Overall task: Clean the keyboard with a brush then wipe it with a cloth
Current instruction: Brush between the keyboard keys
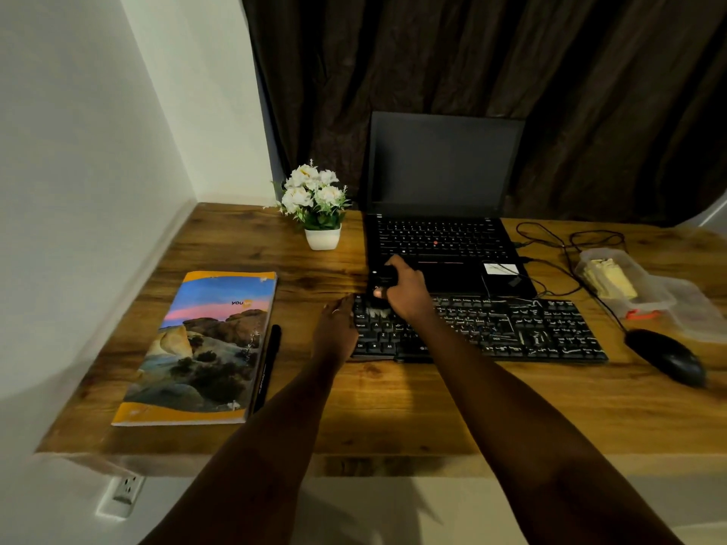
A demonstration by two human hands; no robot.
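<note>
A black keyboard (511, 328) lies on the wooden desk (393, 407) in front of an open laptop (440, 230). My right hand (407, 287) grips a dark brush (383, 283) over the keyboard's upper left keys; pale bristles touch the keys under the hand. My left hand (334, 328) rests against the keyboard's left edge, fingers laid along its side. A yellowish cloth (607, 279) sits in a clear plastic container (625, 285) at the right.
A black mouse (665, 357) lies right of the keyboard, its cable looping behind. A colourful book (200, 348) and a black pen (267, 367) lie at the left. A white pot of flowers (316, 206) stands left of the laptop.
</note>
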